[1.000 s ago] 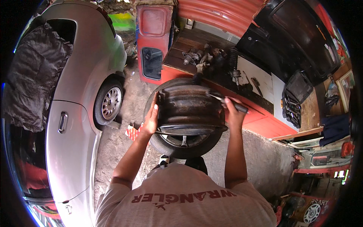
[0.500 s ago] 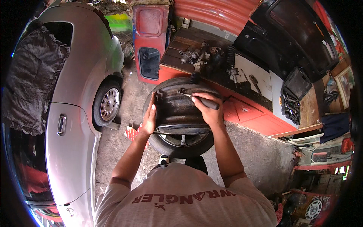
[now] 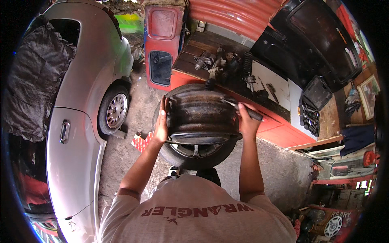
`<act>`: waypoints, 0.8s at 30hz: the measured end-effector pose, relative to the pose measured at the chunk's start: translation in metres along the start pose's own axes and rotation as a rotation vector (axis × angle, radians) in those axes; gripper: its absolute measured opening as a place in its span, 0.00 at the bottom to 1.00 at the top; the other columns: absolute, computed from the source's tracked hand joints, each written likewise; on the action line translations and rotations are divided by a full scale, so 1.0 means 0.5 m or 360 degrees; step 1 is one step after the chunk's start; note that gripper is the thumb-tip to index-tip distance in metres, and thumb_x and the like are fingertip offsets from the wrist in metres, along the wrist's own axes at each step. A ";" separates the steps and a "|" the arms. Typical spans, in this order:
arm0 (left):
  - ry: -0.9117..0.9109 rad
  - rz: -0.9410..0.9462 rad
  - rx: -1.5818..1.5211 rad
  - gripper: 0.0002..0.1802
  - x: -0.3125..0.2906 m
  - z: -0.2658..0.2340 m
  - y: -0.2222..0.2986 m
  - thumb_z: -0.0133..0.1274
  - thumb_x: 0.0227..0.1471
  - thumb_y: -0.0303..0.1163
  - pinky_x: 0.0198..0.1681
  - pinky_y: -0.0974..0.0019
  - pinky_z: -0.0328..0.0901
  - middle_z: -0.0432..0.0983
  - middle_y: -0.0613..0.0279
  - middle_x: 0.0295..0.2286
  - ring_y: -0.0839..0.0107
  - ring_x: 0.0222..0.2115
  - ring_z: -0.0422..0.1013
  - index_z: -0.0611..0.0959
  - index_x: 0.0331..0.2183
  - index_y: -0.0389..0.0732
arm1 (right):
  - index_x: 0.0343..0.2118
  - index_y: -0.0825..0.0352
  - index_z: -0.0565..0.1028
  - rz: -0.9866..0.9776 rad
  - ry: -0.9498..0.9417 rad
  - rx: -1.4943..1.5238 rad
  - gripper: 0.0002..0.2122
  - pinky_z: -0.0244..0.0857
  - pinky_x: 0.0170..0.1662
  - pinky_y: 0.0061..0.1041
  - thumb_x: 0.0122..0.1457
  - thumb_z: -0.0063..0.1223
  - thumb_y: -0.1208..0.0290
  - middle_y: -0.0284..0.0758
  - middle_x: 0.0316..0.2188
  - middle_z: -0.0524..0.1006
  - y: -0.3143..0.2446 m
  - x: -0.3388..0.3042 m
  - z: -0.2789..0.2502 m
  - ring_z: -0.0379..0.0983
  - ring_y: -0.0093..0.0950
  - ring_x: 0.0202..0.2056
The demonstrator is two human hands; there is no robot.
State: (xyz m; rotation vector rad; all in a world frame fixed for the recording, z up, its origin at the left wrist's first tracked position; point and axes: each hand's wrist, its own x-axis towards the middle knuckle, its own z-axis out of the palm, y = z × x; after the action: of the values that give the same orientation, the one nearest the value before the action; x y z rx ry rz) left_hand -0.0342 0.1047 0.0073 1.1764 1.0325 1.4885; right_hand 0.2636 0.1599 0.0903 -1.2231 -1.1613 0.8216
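A dark, dirty bare wheel rim (image 3: pixel 201 110) stands on edge in front of me, its barrel facing up. It rests over a tyre with a spoked wheel (image 3: pixel 197 163). My left hand (image 3: pixel 161 128) lies along the rim's left edge, fingers stretched out. At the right edge is my right hand (image 3: pixel 248 122), closed around a dark-handled tool (image 3: pixel 255 115) with a slim metal tip. That tip points left over the rim's upper right part; I cannot tell whether it touches. The exact kind of tool is unclear.
A silver car (image 3: pixel 77 141) stands on the left. Ahead, a red workbench (image 3: pixel 279 135) carries greasy car parts, a coil-over shock absorber (image 3: pixel 248 71), a wire brush (image 3: pixel 272 91) and an open tool case (image 3: pixel 314 105). A black car panel (image 3: pixel 310 40) leans behind; a red-white packet (image 3: pixel 142 142) lies on the floor.
My right hand has moved right with the tool, from over the middle of the rim to its right edge. The left hand stays on the left edge.
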 end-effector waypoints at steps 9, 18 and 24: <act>0.0007 0.0000 -0.0059 0.46 -0.002 0.007 0.005 0.26 0.61 0.65 0.68 0.56 0.31 0.38 0.47 0.66 0.58 0.67 0.36 0.41 0.67 0.42 | 0.38 0.74 0.78 0.0008 -0.0296 -0.0023 0.10 0.71 0.35 0.20 0.56 0.60 0.73 0.37 0.31 0.81 -0.016 0.004 0.049 0.77 0.23 0.29; 0.0030 0.0018 -0.0040 0.46 0.000 0.005 0.008 0.26 0.61 0.64 0.68 0.56 0.31 0.39 0.47 0.66 0.58 0.67 0.36 0.41 0.66 0.41 | 0.33 0.69 0.79 -0.0526 -0.0330 -0.0137 0.08 0.69 0.48 0.27 0.48 0.63 0.83 0.39 0.42 0.80 -0.049 -0.024 -0.031 0.76 0.28 0.43; 0.0020 0.0020 -0.0028 0.45 -0.002 0.006 0.008 0.26 0.61 0.63 0.68 0.57 0.31 0.39 0.47 0.66 0.58 0.67 0.36 0.42 0.66 0.41 | 0.31 0.68 0.79 -0.1011 -0.0657 -0.0568 0.08 0.68 0.49 0.32 0.47 0.56 0.86 0.42 0.41 0.80 -0.055 -0.057 0.000 0.77 0.36 0.47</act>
State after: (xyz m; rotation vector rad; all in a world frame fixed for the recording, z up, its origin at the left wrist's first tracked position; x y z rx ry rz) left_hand -0.0316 0.1032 0.0115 1.1646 1.0201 1.5135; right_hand 0.2533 0.1276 0.1106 -0.8822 -1.9656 0.3922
